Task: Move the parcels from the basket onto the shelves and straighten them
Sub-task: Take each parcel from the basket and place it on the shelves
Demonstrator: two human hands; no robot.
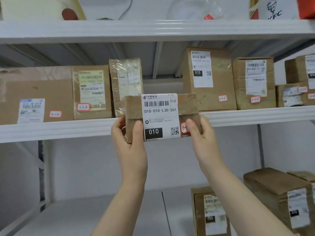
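Both forearms raised from bottom of frame. Left hand [130,138] clamped on left edge of small brown parcel [162,116], thumb on front face, fingers behind. Right hand [200,133] clamped on right edge, thumb over red-bordered sticker [185,127] so that only "3-" reads. Parcel held upright in the air in front of middle shelf [68,129] edge, level with the gap in the row. White shipping label [160,116] faces camera: barcode, "010-010-L30-551", black block "010", QR code.

Middle shelf, left to right: wide box [35,96] tagged 3-1-2; upright box [92,92] tagged 3-1-3, touching it; taped plastic-wrapped parcel [126,82] leaning slightly; open gap; tall box [208,79] tagged 3-1-6 with matching "010" label; box [254,82] tagged 3-1-7; two stacked boxes [298,82] at far right, partly cut off.

Top shelf [153,28]: white roll [42,7] at left, clear plastic item [196,9], white container with red logo [272,7]; details blurred.

Lower shelf [102,218]: two brown labelled boxes [272,198] at right, upright, near each other.
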